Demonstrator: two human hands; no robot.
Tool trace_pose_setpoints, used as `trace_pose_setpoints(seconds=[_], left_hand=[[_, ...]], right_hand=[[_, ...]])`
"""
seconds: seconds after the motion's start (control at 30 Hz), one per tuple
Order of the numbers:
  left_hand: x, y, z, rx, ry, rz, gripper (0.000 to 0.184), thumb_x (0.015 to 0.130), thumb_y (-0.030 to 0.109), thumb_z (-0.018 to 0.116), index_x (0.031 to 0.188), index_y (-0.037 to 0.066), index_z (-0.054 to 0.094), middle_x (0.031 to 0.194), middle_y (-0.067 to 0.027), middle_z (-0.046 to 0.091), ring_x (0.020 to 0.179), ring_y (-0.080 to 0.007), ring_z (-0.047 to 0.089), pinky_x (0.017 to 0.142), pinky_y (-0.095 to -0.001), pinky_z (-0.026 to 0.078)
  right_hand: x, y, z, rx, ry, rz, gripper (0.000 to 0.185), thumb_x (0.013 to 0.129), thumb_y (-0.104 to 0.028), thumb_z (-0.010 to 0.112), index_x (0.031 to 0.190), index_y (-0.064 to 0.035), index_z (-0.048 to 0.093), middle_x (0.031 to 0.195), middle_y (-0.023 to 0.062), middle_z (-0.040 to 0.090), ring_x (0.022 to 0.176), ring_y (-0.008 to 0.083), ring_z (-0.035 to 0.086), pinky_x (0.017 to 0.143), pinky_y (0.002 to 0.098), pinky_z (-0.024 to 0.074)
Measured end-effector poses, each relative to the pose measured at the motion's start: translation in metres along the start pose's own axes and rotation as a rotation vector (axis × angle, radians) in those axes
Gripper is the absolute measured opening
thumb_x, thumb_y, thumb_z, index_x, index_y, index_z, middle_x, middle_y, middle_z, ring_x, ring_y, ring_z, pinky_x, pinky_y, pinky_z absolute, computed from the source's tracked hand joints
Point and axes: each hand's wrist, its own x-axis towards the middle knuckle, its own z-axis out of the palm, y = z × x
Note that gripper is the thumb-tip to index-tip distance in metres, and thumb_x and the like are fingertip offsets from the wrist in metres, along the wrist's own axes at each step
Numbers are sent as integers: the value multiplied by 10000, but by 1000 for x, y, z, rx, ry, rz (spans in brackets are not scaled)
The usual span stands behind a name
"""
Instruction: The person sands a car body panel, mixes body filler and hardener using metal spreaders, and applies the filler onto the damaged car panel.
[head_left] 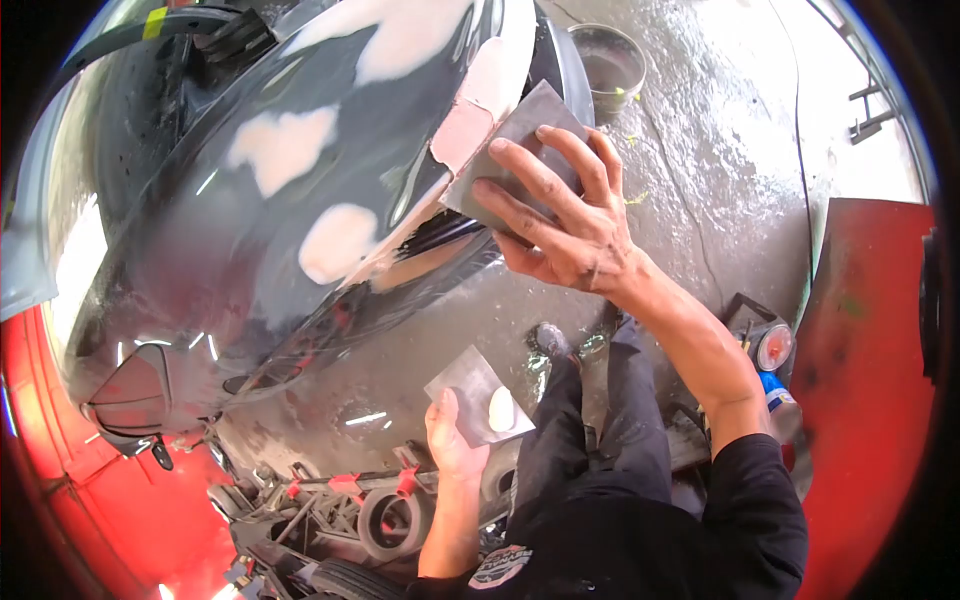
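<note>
My right hand [575, 215] presses its spread fingers on a flat grey spreader [535, 120]. One edge of the spreader lies at the car panel's edge, next to a fresh strip of pink filler [466, 130]. Lower down, my left hand [455, 440] grips a square metal plate [465, 375] between thumb and fingers. A pale dollop of putty [502, 409] sits on that plate. The dark car body [250, 220] carries several pinkish filler patches, among them a round one [338, 244].
A round bucket [610, 65] stands on the wet-looking floor beyond the panel. To the right are a red panel [865, 390] and a blue-labelled container [778, 388]. Tyres and metal parts [393, 522] lie at the lower left. A side mirror [130, 400] juts from the car.
</note>
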Motion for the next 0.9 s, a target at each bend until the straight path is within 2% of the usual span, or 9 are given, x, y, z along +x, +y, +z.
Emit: trace_pose_setpoints(seconds=[0.2, 0.43, 0.63, 0.67, 0.73, 0.83, 0.9], left_hand=[[0, -1, -7, -13, 9, -9, 305, 1041, 236, 620, 1198, -24, 645, 1142, -120, 724, 1020, -252, 715, 927, -411, 569], [-2, 11, -15, -15, -7, 0, 337, 1033, 248, 636, 1223, -30, 630, 1158, -125, 719, 1031, -258, 713, 939, -414, 567], [0, 9, -22, -19, 2, 11, 362, 1029, 247, 644, 1255, -34, 614, 1177, -128, 714, 1042, -259, 711, 947, -415, 565], [1, 10, -22, -17, -3, 15, 361, 1029, 247, 644, 1253, -35, 616, 1178, -129, 715, 1043, -259, 711, 949, -415, 565], [0, 13, -24, -18, -11, 23, 358, 1028, 245, 644, 1249, -36, 619, 1182, -130, 715, 1043, -258, 711, 951, -416, 565], [0, 15, -38, 38, -54, 26, 384, 1070, 263, 537, 1333, -15, 569, 1274, -131, 668, 1153, -271, 663, 1012, -442, 527], [1, 14, -39, 46, -39, 34, 378, 1068, 261, 536, 1328, -11, 570, 1267, -129, 667, 1147, -272, 663, 1010, -447, 527]], right_hand=[[13, -6, 19, -22, 30, -82, 514, 629, -201, 806, 1137, -206, 727, 1437, -13, 560, 1285, 305, 517, 1093, 599, 336], [-5, -22, 10, -54, -11, -5, 529, 625, -196, 807, 1148, -204, 725, 1437, -15, 563, 1287, 305, 523, 1091, 605, 343], [1, -29, 31, -57, 3, -101, 555, 634, -219, 810, 1181, -204, 717, 1464, -14, 549, 1294, 310, 517, 1068, 625, 366], [-6, -29, 28, -84, -85, -86, 675, 661, -201, 844, 1315, -279, 693, 1535, -10, 538, 1374, 329, 485, 1148, 621, 345], [-17, -30, 27, -92, -90, -76, 671, 656, -212, 852, 1307, -279, 700, 1535, -8, 539, 1375, 335, 485, 1149, 623, 346], [-24, -30, 21, -60, -68, -85, 661, 656, -225, 857, 1298, -277, 710, 1536, -5, 538, 1378, 343, 483, 1157, 624, 342], [-20, -27, 17, -50, -43, -91, 651, 662, -232, 857, 1296, -275, 715, 1536, -5, 537, 1380, 348, 480, 1165, 625, 336]])
